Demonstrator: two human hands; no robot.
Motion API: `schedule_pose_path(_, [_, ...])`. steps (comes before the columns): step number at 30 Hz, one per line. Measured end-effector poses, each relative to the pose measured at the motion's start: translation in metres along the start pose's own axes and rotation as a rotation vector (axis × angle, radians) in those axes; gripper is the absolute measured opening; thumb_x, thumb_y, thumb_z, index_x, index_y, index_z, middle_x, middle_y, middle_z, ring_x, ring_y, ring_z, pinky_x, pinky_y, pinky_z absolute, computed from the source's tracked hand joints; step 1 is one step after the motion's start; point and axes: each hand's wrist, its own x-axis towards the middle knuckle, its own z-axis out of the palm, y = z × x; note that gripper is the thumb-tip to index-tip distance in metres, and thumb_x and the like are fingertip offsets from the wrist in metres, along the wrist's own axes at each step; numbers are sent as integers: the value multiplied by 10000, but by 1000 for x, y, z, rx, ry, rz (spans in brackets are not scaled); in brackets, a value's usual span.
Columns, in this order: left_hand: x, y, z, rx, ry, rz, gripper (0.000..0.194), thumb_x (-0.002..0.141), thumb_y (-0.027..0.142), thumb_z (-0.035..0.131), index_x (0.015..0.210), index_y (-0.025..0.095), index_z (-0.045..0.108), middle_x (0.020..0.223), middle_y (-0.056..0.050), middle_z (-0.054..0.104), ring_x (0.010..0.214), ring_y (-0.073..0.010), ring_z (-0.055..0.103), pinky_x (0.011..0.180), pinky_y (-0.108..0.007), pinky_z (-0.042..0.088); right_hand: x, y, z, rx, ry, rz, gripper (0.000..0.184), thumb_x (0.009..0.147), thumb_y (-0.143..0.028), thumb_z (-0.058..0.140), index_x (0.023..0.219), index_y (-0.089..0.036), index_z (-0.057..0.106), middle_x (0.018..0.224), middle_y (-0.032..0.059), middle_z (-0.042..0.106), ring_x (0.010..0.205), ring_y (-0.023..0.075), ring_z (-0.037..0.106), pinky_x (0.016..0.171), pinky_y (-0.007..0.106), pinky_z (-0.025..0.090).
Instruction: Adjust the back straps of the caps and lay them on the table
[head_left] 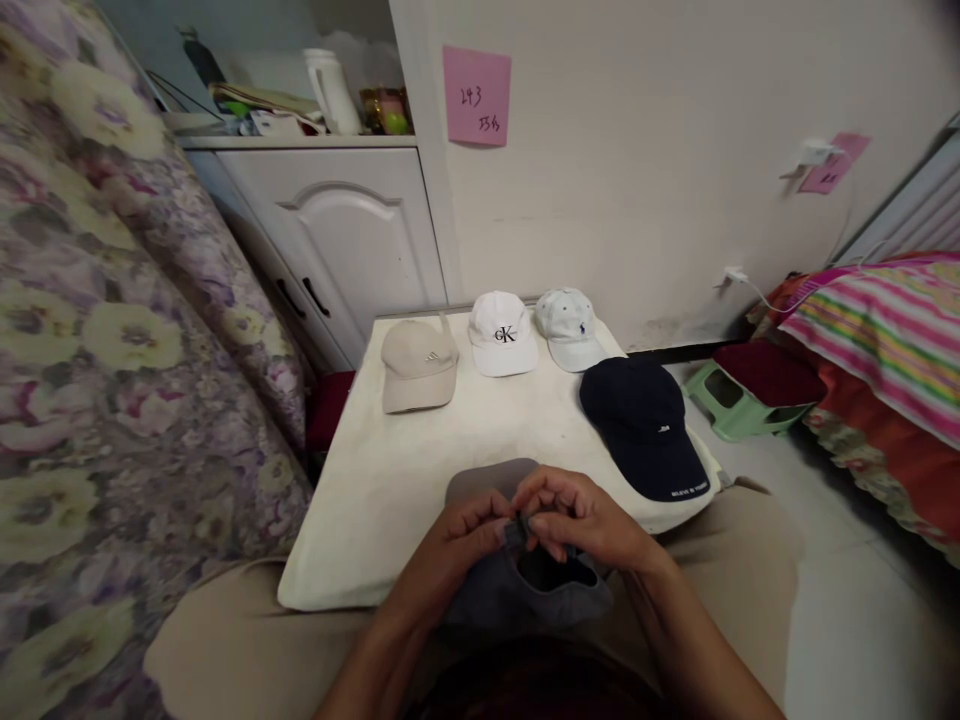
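A grey baseball cap [487,590] lies at the near edge of the table, its brim pointing away from me and its back opening towards me. My left hand [476,530] pinches the cap's back strap between thumb and fingers. My right hand [574,515] closes on the other end of the strap, close beside the left. The strap's fastening is small and partly hidden by my fingers. Farther back stand a beige cap [420,365], a white cap [502,335] and a pale cap [571,330]. A navy cap [641,425] rests at the right edge.
The white-covered table [375,480] spans my lap. A floral curtain [112,350] hangs at left, beside a white cabinet [345,220] holding a white jug [332,92] and other items. At right are a green stool [731,400] with a dark red top and a striped bed cover [892,330].
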Motion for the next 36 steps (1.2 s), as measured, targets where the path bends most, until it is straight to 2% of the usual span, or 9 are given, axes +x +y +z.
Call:
schedule_pose_path(5, [1,1,-2,33,4,-14,182,829,317,675,776,150,628,784,-48,676,711,-158,556,661,-263,393,0,0,2,2,4,10,249,876,-332,667,1044,-160,603,735,-2,658,465,48,503,449,168,381])
schedule_pose_path(7, [2,-1,-2,13,26,-18,217,807,347,699,779,153,606,746,-29,648,665,-144,531,616,-248,371,0,-2,4,-28,30,30,287,830,-330,717,1042,-167,612,738,-12,645,478,55,510,450,173,384])
schedule_pose_path(10, [3,-5,-1,-38,114,-20,286,754,374,753,792,174,552,636,38,533,564,-102,427,532,-216,290,0,-3,7,-119,87,64,342,731,-265,800,1019,-190,633,751,-30,613,533,71,526,477,183,403])
schedule_pose_path(15, [4,-7,6,-1,272,17,360,703,365,798,744,193,484,611,75,420,554,-86,337,525,-202,255,1,-1,11,-220,179,67,227,736,-186,758,937,-196,653,734,-35,597,555,78,505,500,191,389])
schedule_pose_path(19, [1,-4,6,109,215,68,337,732,393,762,704,185,499,658,45,462,612,-111,389,567,-222,297,1,-1,12,-267,175,14,204,747,-165,731,935,-194,657,711,-36,593,563,86,493,521,203,391])
schedule_pose_path(22, [-2,1,3,207,160,101,265,791,404,698,756,183,554,733,11,519,691,-151,457,628,-252,340,1,-2,11,-342,187,-23,217,752,-165,728,956,-201,661,732,-31,607,589,96,502,563,221,400])
schedule_pose_path(26, [-5,6,2,354,177,130,268,891,416,573,769,181,614,765,-21,562,755,-188,494,683,-279,362,1,-1,10,-456,199,-71,239,739,-184,747,963,-211,668,754,-27,616,662,120,527,627,245,412])
schedule_pose_path(31, [-2,1,4,282,209,92,273,825,403,667,698,170,602,695,1,543,690,-162,476,642,-262,353,1,2,12,-543,202,-122,234,753,-177,723,976,-217,664,779,-13,642,714,144,562,655,259,428])
schedule_pose_path(36, [-2,-1,2,179,204,49,230,814,360,683,709,166,617,699,5,558,688,-155,484,639,-252,358,1,2,10,-609,206,-166,227,740,-195,734,956,-221,669,768,-14,645,708,152,572,665,272,436])
